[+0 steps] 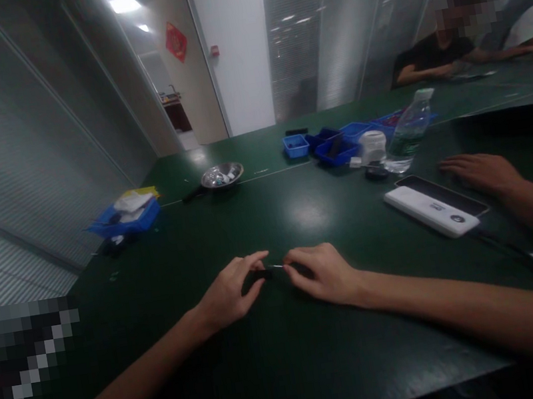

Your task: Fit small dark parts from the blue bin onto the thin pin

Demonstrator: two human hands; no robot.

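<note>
My left hand (232, 290) is above the green tabletop, its thumb and fingers closed on a small black piece (263, 274). Just to the right, my right hand (327, 272) pinches a thin silvery rod (277, 266) between thumb and fingertips. The rod's other end reaches the black piece; whether it goes inside cannot be made out. Both things are too small and blurred to name more exactly. The palms are turned away from view.
Another person's hand (487, 172) rests at right by a white power bank (433, 210) and a phone (468, 194). Behind stand a water bottle (408, 136), a white jar (372, 145) and blue trays (338, 160). A metal bowl (224, 184) and a blue basket (141, 220) lie left.
</note>
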